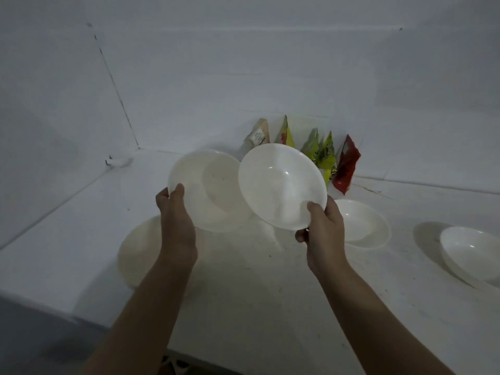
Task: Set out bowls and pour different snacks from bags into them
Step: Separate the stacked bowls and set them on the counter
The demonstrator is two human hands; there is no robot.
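Currently both hands are up over the white surface (243,293), each holding a white bowl clear of it. Left hand (176,220) grips the near rim of the left bowl (208,190), thumb over the rim, fingers hidden behind it. Right hand (322,228) pinches the lower right rim of the right bowl (281,185), thumb inside, fingers curled underneath. Right bowl is tilted with its inside toward the camera and overlaps the left bowl's right edge; cannot tell if they touch.

Landmark = right bowl. Behind it, a row of snack bags leans on the back wall (270,77): a beige bag (258,133), a yellow-red bag (285,131), two green-yellow bags (322,151) and a red bag (346,166); the held bowl hides their lower parts. Below and right of it, a third bowl (361,223) sits on the surface, just beside the right hand. Far right of it, a fourth bowl (473,253) sits cut off by the frame edge. Below and left of it, a larger pale bowl (140,250) rests under the left forearm near the surface's front edge.

Open room: the stretch of surface below the right bowl, between the forearms. Side wall (54,117) meets the back wall in a corner far left of it.
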